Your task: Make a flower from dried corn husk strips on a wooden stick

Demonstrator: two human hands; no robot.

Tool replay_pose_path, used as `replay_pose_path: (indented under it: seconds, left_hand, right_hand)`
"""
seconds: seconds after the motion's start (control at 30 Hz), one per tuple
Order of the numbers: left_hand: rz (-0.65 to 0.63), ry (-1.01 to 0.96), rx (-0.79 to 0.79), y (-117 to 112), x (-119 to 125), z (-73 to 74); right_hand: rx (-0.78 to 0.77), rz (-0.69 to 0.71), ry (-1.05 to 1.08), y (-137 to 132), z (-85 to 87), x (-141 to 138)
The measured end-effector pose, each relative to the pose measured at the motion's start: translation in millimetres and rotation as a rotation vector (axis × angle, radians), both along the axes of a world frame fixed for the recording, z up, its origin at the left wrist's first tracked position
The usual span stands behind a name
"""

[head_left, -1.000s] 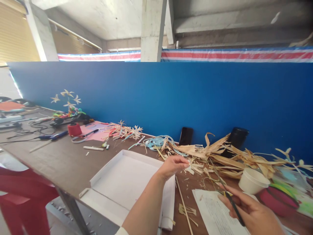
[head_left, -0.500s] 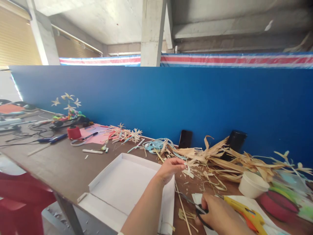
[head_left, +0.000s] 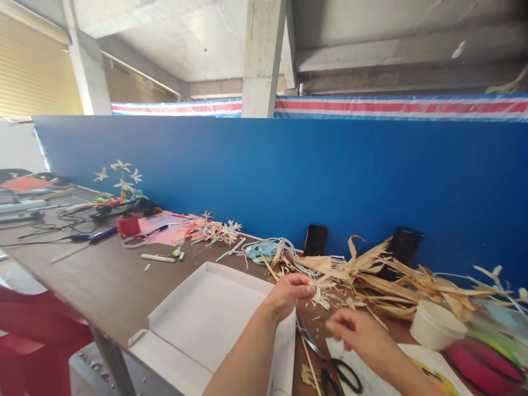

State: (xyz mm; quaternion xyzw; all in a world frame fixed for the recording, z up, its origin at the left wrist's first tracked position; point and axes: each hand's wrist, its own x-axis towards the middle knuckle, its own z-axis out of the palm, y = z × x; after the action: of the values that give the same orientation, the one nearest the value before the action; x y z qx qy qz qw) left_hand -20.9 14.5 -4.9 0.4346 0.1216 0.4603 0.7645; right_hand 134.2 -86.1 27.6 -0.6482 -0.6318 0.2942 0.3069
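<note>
My left hand (head_left: 291,294) is raised above the right edge of a white shallow box (head_left: 210,308). Thumb and fingertips pinch a small pale piece, mostly hidden by them. To its right my right hand (head_left: 350,330) hovers over the table, somewhat blurred, fingers loosely bent and slightly apart, with nothing visible in them. Black-handled scissors (head_left: 330,360) lie on the table just below it, partly on white paper. A thin straw-coloured stick (head_left: 305,352) lies beside the scissors. Dried husk strips (head_left: 371,264) and pale scraps spread behind both hands.
A white tub (head_left: 437,324), a red round container (head_left: 487,360) and a yellow glue gun (head_left: 433,377), half hidden by my forearm, are at right. Two phones, one a dark phone (head_left: 315,240), lean on the blue partition (head_left: 264,176). Light-blue ribbon (head_left: 268,250) lies at the back.
My right hand has let go of the scissors and moved up, leaving them on the table. My left hand keeps its pinch. The view has shifted slightly.
</note>
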Motion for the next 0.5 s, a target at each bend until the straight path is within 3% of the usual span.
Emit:
replay_pose_path:
  seconds: [0.17, 0.23, 0.33, 0.5]
  left_hand:
    - [0.046, 0.052, -0.004, 1.3, 2.0, -5.7]
    - [0.068, 0.075, -0.005, 1.6, 2.5, -7.5]
    - [0.09, 0.111, 0.006, 1.9, 3.0, -9.0]
    - [0.099, 0.174, 0.065, 2.9, 3.5, -9.7]
  right_hand:
    - [0.134, -0.35, 0.806, 21.9, -4.1, -12.7]
    - [0.182, -0.386, 1.029, 28.5, -7.4, -20.7]
    - [0.192, -0.334, 1.19, 35.2, -8.4, -30.3]
    - [0.213, -0.259, 1.179, 38.7, -7.7, -34.4]
